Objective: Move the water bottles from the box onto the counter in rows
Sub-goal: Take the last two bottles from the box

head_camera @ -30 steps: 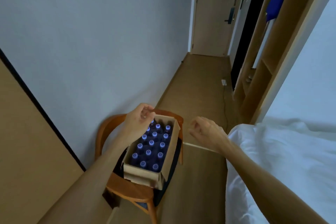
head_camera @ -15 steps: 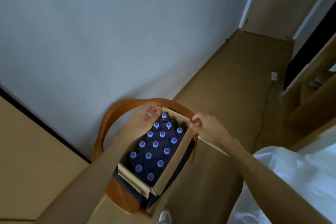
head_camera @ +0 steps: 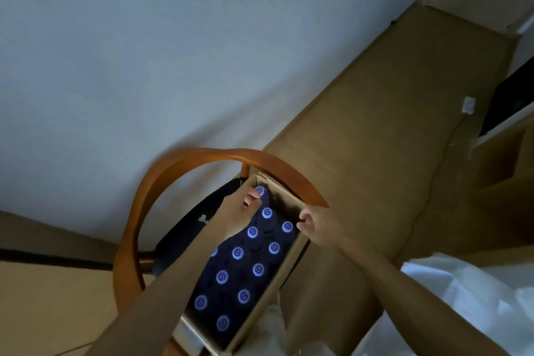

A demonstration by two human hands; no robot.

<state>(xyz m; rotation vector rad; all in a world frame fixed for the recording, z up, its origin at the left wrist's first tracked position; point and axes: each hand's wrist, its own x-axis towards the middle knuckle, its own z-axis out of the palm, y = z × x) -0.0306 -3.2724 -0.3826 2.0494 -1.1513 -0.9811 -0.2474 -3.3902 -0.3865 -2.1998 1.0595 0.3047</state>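
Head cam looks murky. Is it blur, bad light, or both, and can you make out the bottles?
Head view: dim, bluish light; chair back smeared by motion blur; walls bowed by the wide-angle lens. In the box, only pale bottle caps show; bottle bodies merge into shadow.

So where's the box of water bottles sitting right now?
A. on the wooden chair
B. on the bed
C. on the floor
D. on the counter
A: the box sits on the chair, whose curved wooden back wraps around it, with both hands at its far end.

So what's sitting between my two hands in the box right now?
In the head view, two capped bottles stand between the left hand and right hand.
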